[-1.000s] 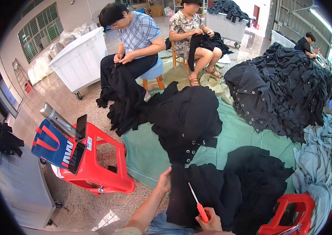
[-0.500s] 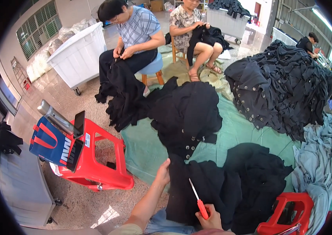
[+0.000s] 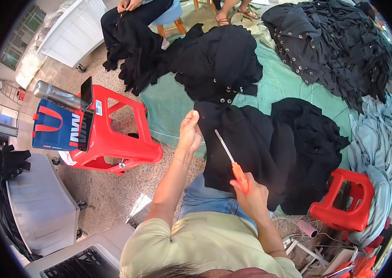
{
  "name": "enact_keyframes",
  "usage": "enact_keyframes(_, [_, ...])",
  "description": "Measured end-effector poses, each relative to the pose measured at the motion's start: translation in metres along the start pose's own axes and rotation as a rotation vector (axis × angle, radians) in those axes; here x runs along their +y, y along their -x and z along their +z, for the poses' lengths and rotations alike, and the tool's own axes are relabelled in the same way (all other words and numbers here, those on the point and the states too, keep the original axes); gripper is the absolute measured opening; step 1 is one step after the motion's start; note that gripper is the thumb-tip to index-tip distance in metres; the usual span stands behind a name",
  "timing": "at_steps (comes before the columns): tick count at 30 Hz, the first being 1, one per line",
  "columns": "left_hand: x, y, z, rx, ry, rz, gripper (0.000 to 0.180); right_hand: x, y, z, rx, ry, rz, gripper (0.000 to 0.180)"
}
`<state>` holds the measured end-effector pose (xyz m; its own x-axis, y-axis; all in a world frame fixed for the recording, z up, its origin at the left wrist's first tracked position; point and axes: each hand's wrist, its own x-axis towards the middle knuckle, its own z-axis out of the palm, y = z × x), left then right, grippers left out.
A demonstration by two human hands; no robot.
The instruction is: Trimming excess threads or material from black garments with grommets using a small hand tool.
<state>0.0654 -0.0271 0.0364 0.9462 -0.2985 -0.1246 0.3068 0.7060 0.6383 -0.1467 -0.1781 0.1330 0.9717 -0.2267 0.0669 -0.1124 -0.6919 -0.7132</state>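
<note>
A black knit garment lies spread over my knees and hangs toward the green sheet. My left hand grips its left edge, thumb up, with some fingers hidden behind the cloth. In my right hand is a slim tool with an orange-red handle and a thin metal shaft, which looks like a screwdriver. Its shaft points up and left over the garment; whether the tip touches the cloth I cannot tell. More black cloth lies bunched against the garment's right side.
A red stool at the left holds a blue bag, a steel flask and phones. Another red stool stands at the right. Black garments are heaped on the green sheet, grey ones beside. Two people sit ahead.
The view has tilted downward, so the scene sits higher and my shirt shows. My left hand keeps its hold on the garment's edge; my right hand still holds the orange-handled tool.
</note>
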Motion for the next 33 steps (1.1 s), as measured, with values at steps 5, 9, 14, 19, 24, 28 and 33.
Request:
enact_keyframes(5, [-0.001,0.002,-0.008,0.017,-0.057,0.049,0.019,-0.007,0.001,-0.002,-0.039,0.063,0.019,0.03])
enact_keyframes(9, [-0.003,0.0,-0.015,0.058,-0.077,0.05,0.021,-0.01,-0.002,-0.006,-0.15,0.1,0.108,0.029])
enact_keyframes(14, [-0.018,0.015,-0.01,0.121,-0.137,-0.286,0.031,-0.003,0.012,-0.001,0.02,-0.005,0.059,0.03])
enact_keyframes(19, [-0.048,0.022,-0.045,0.147,-0.06,-0.297,0.033,0.008,0.022,0.006,0.016,0.024,0.07,0.03])
enact_keyframes(24, [-0.012,0.029,-0.015,0.048,-0.122,-0.195,0.031,0.003,0.028,-0.001,0.007,0.072,0.085,0.028])
enact_keyframes(28, [-0.008,0.02,-0.029,0.055,-0.116,-0.138,0.026,-0.002,0.029,-0.005,-0.129,0.11,0.13,0.028])
enact_keyframes(33, [0.0,0.032,-0.026,0.102,-0.183,-0.118,0.023,-0.005,0.028,0.005,-0.114,0.095,0.095,0.027])
